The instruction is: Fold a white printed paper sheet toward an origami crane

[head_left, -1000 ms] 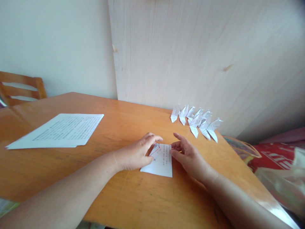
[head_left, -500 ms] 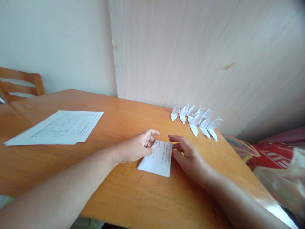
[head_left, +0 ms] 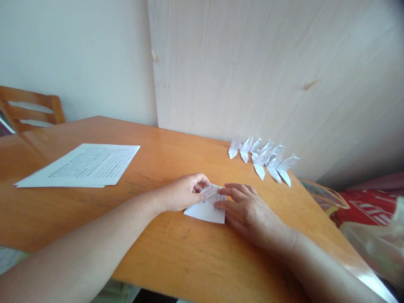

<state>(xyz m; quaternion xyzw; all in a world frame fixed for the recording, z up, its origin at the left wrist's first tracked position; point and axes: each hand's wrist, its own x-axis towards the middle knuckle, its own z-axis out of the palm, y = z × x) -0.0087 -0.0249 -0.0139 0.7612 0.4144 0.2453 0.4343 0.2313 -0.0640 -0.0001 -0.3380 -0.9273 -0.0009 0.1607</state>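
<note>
A small folded sheet of printed paper (head_left: 206, 209) lies on the orange wooden table (head_left: 158, 160) in front of me. My left hand (head_left: 183, 192) pinches its upper left corner, where a red mark shows, with the fingers curled. My right hand (head_left: 244, 206) lies flat on the sheet's right side, fingers stretched out and pressing it down. Further back, near the wall, sits a row of several folded white paper cranes (head_left: 263, 159).
A stack of printed sheets (head_left: 83, 164) lies at the table's left. A wooden chair (head_left: 30, 107) stands behind the left end. A pale wooden board (head_left: 268, 71) leans against the wall. Off the table's right edge are plastic bags and a red package (head_left: 362, 210).
My right hand has slid left onto the folded sheet and flattened on it. My left hand's fingers have closed on the upper left corner. The sheet looks more folded and smaller.
</note>
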